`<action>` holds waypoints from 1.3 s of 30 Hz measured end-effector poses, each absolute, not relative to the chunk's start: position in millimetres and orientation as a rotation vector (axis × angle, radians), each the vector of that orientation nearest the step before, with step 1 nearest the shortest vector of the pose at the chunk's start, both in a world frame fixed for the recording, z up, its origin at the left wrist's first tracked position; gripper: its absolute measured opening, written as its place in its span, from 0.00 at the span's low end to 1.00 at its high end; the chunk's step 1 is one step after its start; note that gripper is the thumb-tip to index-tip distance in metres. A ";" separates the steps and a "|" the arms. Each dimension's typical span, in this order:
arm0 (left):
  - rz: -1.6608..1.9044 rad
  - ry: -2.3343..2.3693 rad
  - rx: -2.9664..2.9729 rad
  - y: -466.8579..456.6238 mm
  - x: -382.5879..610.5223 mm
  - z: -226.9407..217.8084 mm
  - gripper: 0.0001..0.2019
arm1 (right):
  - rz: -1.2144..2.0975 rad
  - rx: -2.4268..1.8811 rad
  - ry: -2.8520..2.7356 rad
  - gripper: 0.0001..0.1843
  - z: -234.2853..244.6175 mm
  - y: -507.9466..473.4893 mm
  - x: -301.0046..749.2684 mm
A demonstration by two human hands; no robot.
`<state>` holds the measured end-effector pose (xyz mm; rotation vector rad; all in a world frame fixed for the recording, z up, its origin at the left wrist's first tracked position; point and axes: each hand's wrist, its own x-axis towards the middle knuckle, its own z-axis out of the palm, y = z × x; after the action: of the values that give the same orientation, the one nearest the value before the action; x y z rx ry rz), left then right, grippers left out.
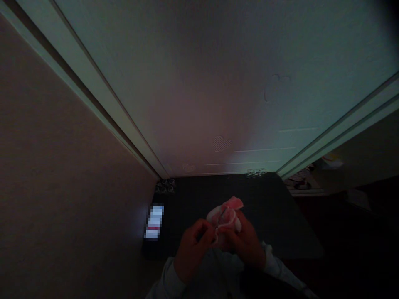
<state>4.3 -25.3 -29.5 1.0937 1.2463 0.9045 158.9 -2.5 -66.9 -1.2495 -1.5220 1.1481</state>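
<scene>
In the lower middle of the head view, a small pink and white soft item (229, 216), perhaps a plush piece, is held over the dark table. My right hand (246, 238) is wrapped round its right side, with the thumb toward the middle. My left hand (196, 243) is closed in a pinch at its left edge, close to a thin white strand (217, 234) that hangs between the hands. The fingertips nearly meet at a small bright spot. Dim light hides what exactly the left fingers hold.
The dark tabletop (187, 195) stands against a pale panel (187, 104) with embossed hearts. A lit phone (154, 223), its screen blurred, lies at the left edge. Small clustered objects (165, 185) sit at the back left corner, and shiny ones (256, 172) at the back right.
</scene>
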 end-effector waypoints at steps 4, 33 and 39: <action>0.964 1.209 1.012 -25.1 6.3 -30.8 0.15 | 1.229 -1.194 -1.498 0.08 -68.1 -3.6 160.1; 0.705 1.473 1.441 -24.7 8.6 -39.0 0.16 | 1.126 -1.126 -1.623 0.06 -68.4 -0.1 160.7; 0.951 1.316 0.925 -21.7 6.3 -48.6 0.11 | 0.786 -1.095 -1.816 0.06 -72.6 -3.4 167.2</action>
<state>6.3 -21.7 -48.6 0.9251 1.3158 0.9507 167.2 -3.4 -72.6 -1.0945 -1.8164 0.7856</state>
